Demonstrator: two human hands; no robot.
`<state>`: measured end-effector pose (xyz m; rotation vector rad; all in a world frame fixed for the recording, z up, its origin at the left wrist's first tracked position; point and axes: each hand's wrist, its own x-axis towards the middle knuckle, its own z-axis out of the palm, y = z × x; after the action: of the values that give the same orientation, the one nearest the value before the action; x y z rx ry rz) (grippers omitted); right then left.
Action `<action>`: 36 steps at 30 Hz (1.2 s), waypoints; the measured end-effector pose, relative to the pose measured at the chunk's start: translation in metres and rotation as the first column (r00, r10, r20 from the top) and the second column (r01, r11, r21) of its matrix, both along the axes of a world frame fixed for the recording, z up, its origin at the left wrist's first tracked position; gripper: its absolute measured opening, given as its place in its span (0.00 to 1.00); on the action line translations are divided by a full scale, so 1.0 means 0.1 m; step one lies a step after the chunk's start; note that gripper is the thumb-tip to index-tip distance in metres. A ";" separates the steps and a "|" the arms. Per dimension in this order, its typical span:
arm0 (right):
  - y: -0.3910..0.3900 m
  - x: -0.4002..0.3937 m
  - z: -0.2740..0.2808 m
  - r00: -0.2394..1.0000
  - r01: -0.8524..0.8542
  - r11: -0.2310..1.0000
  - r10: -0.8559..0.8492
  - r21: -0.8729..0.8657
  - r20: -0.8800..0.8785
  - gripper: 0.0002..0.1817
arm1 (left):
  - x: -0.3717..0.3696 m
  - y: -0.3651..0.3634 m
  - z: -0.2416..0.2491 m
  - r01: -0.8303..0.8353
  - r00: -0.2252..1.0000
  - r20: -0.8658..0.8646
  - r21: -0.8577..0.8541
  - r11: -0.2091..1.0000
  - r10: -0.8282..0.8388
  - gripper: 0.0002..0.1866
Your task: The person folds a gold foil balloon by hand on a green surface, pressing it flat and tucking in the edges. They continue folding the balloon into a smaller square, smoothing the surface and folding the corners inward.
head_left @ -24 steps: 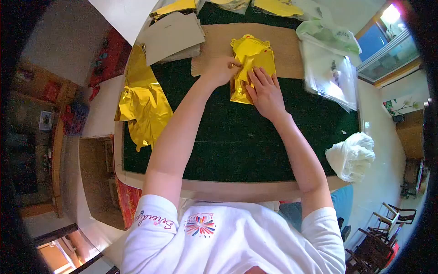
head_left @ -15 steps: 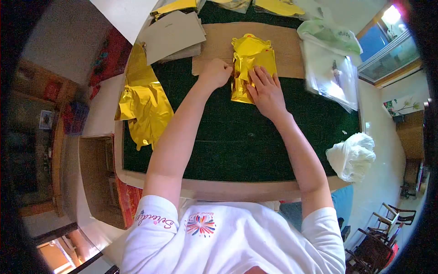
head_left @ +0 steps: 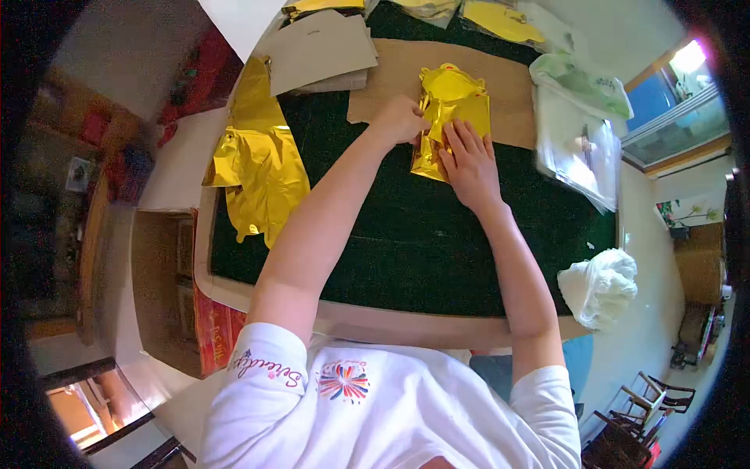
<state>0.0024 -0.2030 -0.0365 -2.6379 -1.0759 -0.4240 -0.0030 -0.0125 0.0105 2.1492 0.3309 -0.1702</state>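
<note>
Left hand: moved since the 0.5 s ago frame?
Yes, the left hand shifted slightly right against the cardboard sheet; it now overlaps the left edge of the gold foil packet, having been just left of it.

Your bare left hand (head_left: pixel 398 123) is back at the shiny gold foil packet (head_left: pixel 457 108).
A moment ago its edge lay just right of your curled fingers (head_left: pixel 413 121); now they overlap it.

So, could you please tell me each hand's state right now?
Left hand: curled at the edge of the shiny gold foil piece; grip unclear.
Right hand: open, flat on that piece.
</note>
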 end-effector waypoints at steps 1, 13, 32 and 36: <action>0.00 0.00 -0.01 1.000 0.003 1.000 -0.003 -0.002 0.005 0.26 | 0.03 -0.01 -0.03 -0.034 0.999 -0.015 -0.027 0.999 0.034 0.13; -0.01 -0.01 0.01 1.000 -0.007 1.000 0.007 0.016 -0.015 0.26 | 0.01 -0.11 -0.24 -0.074 0.985 0.169 0.345 0.936 0.015 0.15; -0.01 -0.03 0.03 0.999 -0.006 0.995 0.011 0.103 -0.043 0.28 | -0.07 -0.46 -0.31 -0.239 0.896 0.443 0.508 0.827 -0.013 0.10; -0.01 -0.01 0.03 0.999 0.013 0.998 -0.010 0.067 -0.044 0.29 | -0.13 -0.49 -0.30 -0.249 0.892 0.452 0.517 0.819 -0.013 0.13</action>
<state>0.0010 -0.2037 -0.0339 -2.5834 -1.0154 -0.3968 -0.0162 -0.0618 -0.0190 2.6553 0.2718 0.5573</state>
